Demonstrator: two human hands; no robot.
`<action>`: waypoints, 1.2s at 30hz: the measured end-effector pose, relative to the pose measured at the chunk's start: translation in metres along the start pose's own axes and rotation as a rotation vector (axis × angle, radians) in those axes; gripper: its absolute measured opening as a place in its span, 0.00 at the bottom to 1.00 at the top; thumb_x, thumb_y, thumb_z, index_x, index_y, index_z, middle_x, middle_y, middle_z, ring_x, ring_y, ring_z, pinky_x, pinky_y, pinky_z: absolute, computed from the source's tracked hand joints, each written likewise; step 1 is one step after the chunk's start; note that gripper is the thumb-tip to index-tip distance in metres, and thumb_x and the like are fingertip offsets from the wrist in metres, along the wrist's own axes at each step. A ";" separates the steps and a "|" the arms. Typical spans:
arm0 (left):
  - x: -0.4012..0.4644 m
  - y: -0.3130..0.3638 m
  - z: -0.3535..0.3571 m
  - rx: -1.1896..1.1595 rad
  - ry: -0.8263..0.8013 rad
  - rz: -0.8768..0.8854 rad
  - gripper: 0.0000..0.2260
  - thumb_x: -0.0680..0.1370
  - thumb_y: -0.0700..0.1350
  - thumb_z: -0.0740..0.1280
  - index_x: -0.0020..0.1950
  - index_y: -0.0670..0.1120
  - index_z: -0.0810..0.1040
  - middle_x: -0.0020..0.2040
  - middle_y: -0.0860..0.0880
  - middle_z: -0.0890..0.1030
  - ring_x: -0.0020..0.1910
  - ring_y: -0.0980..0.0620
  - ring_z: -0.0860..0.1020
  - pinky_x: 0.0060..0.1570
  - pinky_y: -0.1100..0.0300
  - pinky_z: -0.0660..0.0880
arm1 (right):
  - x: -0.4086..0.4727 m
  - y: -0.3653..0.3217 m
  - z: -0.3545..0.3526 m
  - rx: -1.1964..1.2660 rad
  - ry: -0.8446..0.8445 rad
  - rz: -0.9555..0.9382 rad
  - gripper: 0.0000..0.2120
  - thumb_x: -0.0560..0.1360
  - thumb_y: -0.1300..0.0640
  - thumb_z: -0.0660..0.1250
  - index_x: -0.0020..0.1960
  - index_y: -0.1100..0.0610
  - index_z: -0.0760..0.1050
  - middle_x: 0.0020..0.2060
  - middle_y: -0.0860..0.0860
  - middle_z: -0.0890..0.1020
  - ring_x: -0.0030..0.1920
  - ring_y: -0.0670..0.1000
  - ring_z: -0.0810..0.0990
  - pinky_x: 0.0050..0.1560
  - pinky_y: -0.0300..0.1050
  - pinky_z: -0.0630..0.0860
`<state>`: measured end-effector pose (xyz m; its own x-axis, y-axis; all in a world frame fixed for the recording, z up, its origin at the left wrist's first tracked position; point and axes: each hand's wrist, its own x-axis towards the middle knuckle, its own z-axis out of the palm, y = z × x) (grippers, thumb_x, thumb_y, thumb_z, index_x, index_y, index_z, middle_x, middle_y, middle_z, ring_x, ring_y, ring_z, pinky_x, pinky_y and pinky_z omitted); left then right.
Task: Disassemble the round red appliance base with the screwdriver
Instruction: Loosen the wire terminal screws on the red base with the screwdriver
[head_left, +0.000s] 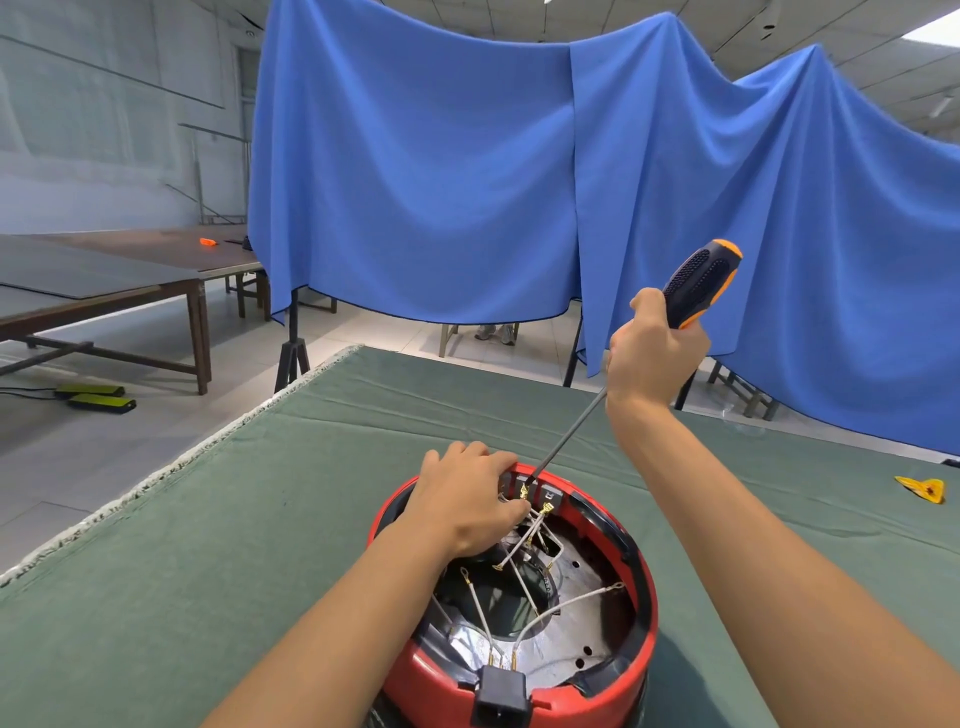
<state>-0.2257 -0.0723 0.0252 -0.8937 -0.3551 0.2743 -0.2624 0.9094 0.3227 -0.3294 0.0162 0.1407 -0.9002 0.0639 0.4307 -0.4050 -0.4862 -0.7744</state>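
The round red appliance base (631, 670) lies open side up on the green cloth, near the front edge. Inside it are a silver metal plate, several white wires with brass terminals and a black power socket at the near rim. My left hand (467, 499) rests on the far left rim, its fingers curled over the edge by the terminals. My right hand (652, 358) grips the black-and-orange handle of a long screwdriver (701, 283). The thin shaft slants down and left, and its tip sits at the far rim, next to my left fingers.
The green cloth covers the table (260, 545), whose frayed left edge runs diagonally. A yellow scrap (922, 488) lies at the far right. Blue drapes (467, 166) hang behind the table. Brown tables (104, 280) stand at the left, with two yellow-green boxes (98, 397) on the floor.
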 end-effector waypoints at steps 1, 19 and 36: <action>0.000 0.000 0.000 -0.001 0.002 0.001 0.24 0.76 0.60 0.61 0.71 0.54 0.67 0.65 0.50 0.72 0.65 0.49 0.66 0.65 0.49 0.59 | -0.001 0.000 0.000 -0.008 0.000 -0.007 0.11 0.66 0.59 0.62 0.33 0.56 0.60 0.27 0.54 0.60 0.27 0.53 0.59 0.29 0.47 0.59; 0.000 0.000 0.002 0.005 0.012 0.000 0.26 0.75 0.62 0.60 0.71 0.54 0.66 0.65 0.50 0.72 0.65 0.49 0.66 0.65 0.49 0.59 | 0.012 0.011 0.009 -0.136 0.022 -0.022 0.14 0.70 0.61 0.62 0.32 0.55 0.57 0.27 0.51 0.60 0.34 0.56 0.60 0.35 0.50 0.61; 0.003 -0.003 0.006 0.009 -0.004 0.002 0.33 0.70 0.69 0.62 0.70 0.55 0.67 0.65 0.52 0.72 0.65 0.50 0.66 0.64 0.50 0.60 | 0.041 0.031 -0.016 -0.174 0.333 0.215 0.10 0.70 0.60 0.63 0.33 0.55 0.64 0.26 0.48 0.68 0.25 0.50 0.67 0.27 0.39 0.63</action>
<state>-0.2300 -0.0750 0.0200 -0.8959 -0.3519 0.2710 -0.2634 0.9122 0.3139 -0.3817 0.0180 0.1274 -0.9581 0.2686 0.0996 -0.1974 -0.3670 -0.9090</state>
